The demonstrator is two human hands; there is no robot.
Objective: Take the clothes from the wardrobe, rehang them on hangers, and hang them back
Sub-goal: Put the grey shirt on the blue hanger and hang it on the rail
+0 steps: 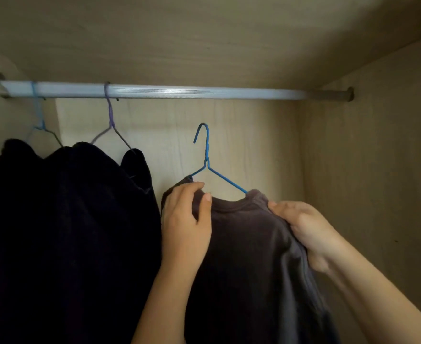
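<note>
**Shirt on blue hanger held up below wardrobe rail**

A pale wooden wardrobe (365,170) fills the view, seen from inside and slightly below, with its back panel, right wall and top board in sight. A ribbed silver rail (179,91) runs across it from wall to wall.

On the left, two dark garments (67,232) hang side by side and reach the bottom edge of the view. The nearer one touches the left edge of a brown-grey shirt (249,244), which is held up in the middle of the wardrobe, well below the rail.

The person's left hand (187,219) pinches the shirt at the collar near one shoulder, thumb in front and fingers curled over the fabric. The right hand (306,227) grips the other shoulder, with cloth bunched inside its closed fingers.

The shirt sits on a blue wire hanger (207,155) whose arms go into the neck opening. Its hook stands upright, opens to the left and hangs free under the rail, not touching it. A purple hanger (110,120) and a light blue hanger (39,120) are hooked over the rail's left part, each carrying one of the dark garments.
</note>
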